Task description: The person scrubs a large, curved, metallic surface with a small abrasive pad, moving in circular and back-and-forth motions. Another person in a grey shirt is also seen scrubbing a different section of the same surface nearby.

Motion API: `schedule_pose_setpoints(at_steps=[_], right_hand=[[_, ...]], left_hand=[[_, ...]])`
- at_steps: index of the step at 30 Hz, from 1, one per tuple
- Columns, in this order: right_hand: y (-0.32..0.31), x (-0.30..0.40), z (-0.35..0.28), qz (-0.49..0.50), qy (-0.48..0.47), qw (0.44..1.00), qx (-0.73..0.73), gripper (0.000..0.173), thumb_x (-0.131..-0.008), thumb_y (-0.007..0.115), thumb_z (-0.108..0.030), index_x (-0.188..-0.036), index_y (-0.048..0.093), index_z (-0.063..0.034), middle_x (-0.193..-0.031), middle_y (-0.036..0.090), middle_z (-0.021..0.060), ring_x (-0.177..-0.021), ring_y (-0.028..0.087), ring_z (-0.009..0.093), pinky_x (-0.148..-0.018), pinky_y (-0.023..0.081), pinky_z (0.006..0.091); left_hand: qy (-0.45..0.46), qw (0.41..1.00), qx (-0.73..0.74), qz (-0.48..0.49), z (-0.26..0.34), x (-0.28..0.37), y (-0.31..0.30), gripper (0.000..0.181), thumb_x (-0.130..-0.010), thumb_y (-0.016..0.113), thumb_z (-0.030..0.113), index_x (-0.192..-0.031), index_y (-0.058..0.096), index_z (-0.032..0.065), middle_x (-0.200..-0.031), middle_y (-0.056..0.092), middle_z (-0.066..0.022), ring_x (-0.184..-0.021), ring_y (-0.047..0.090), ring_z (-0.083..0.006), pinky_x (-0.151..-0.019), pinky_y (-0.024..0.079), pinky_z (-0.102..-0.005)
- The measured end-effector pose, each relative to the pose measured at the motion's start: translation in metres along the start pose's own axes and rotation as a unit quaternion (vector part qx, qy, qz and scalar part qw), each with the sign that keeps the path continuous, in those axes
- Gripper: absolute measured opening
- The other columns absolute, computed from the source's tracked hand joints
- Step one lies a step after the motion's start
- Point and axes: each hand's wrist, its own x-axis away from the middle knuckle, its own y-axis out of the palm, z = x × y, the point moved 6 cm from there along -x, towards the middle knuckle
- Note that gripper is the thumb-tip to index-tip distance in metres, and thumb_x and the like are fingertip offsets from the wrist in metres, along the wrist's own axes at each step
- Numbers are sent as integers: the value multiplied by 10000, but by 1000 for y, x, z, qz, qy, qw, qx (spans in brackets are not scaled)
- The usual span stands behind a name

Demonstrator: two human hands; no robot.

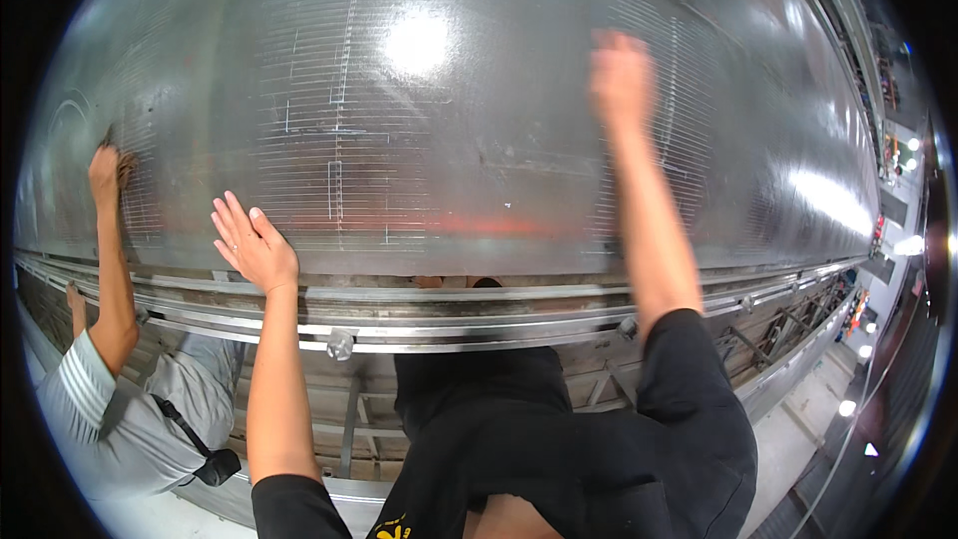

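Before me spreads a long, glossy grey work surface (pixel 516 112), marked with bands of thin parallel lines (pixel 299 180). My left hand (pixel 258 243) is at its near edge, palm down with the fingers apart and nothing in them. A small ring shows on one of its fingers. Farther out on the right, my right hand (pixel 623 82) is over the surface beside another band of lines. Motion blur hides its fingers, so I cannot tell whether it holds anything.
Metal rails (pixel 464 333) with a clamp-like fitting (pixel 340 344) run along the near edge. At left, a co-worker in a grey shirt (pixel 142 434) reaches over the surface, a dark brush-like object (pixel 127 167) at their hand. A metal framework (pixel 359 412) lies below the rails.
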Motion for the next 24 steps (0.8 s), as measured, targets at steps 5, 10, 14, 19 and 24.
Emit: schedule_pose_setpoints(at_steps=[5, 10, 14, 19, 24], right_hand=[[61, 166, -299, -59, -293, 918, -259, 408, -970, 610, -216, -1325, 651, -19, -1430, 622, 181, -1350, 584, 390, -1222, 389, 539], [14, 148, -185, -208, -242, 946, -65, 432, -1014, 571, -292, -1417, 663, -167, -1566, 553, 145, -1490, 467, 384, -1237, 297, 620], [13, 18, 40, 63, 56, 994, 65, 502, -1116, 438, -332, -1525, 547, -64, -1631, 459, 191, -1535, 374, 417, -1246, 242, 626], [79, -159, -88, 80, 26, 996, -23, 503, -1100, 455, -332, -1443, 595, 9, -1556, 535, 220, -1452, 478, 398, -1217, 328, 539], [148, -50, -378, -29, -325, 945, 25, 493, -1022, 568, -264, -1416, 591, 31, -1514, 501, 306, -1462, 426, 476, -1251, 297, 585]], left_hand=[[1, 1000, 10, 7, 13, -20, 15, 582, -1128, 391, 383, -1657, 365, 143, -1738, 306, -113, -1608, 261, -324, -1288, 135, -577], [8, 1000, -22, -3, -13, -27, -1, 630, -1105, 442, 410, -1661, 354, 126, -1731, 308, -138, -1602, 268, -338, -1300, 143, -549], [12, 1000, 2, 3, 3, -19, -4, 616, -1109, 437, 428, -1649, 395, 134, -1729, 324, -124, -1612, 253, -322, -1306, 132, -532], [15, 999, 39, -11, 12, -21, -7, 591, -1113, 438, 402, -1632, 430, 119, -1709, 369, -123, -1606, 271, -322, -1303, 136, -533], [12, 1000, 23, -16, 8, -28, -3, 581, -1114, 424, 379, -1641, 413, 133, -1717, 357, -112, -1606, 271, -320, -1305, 134, -527]])
